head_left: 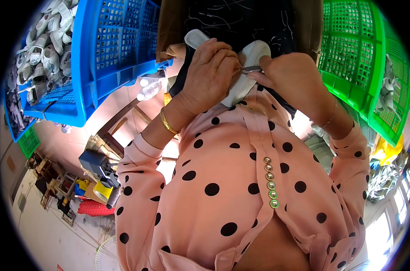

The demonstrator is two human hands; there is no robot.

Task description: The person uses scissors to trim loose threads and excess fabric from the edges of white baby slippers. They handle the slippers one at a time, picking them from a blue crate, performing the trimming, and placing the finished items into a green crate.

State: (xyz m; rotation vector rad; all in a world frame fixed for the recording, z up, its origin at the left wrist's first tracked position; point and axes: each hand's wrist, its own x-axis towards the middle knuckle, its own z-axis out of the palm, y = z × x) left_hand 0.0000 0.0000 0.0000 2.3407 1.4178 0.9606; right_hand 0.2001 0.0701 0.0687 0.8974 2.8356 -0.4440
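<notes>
My left hand (210, 74) is closed round a small white shoe (255, 49) above my lap. The shoe slants, one end away from me and the other close to my blouse. Beyond my left knuckles sticks out another white shoe-like piece (196, 38); whether it is a second shoe I cannot tell. My right hand (297, 77) pinches a small pointed metal tool (252, 69) between thumb and fingers. Its tip lies over the shoe, close to my left fingertips. My right fingers hide the tool's other end, so its exact kind is unclear.
Black cloth (241, 22) with loose white threads covers my lap. Left stands a blue plastic crate (90, 58), with many white shoes (49, 56) beside it. A green crate (349, 45) is at right. Bottles (149, 90) and a wooden stool (123, 124) are lower left.
</notes>
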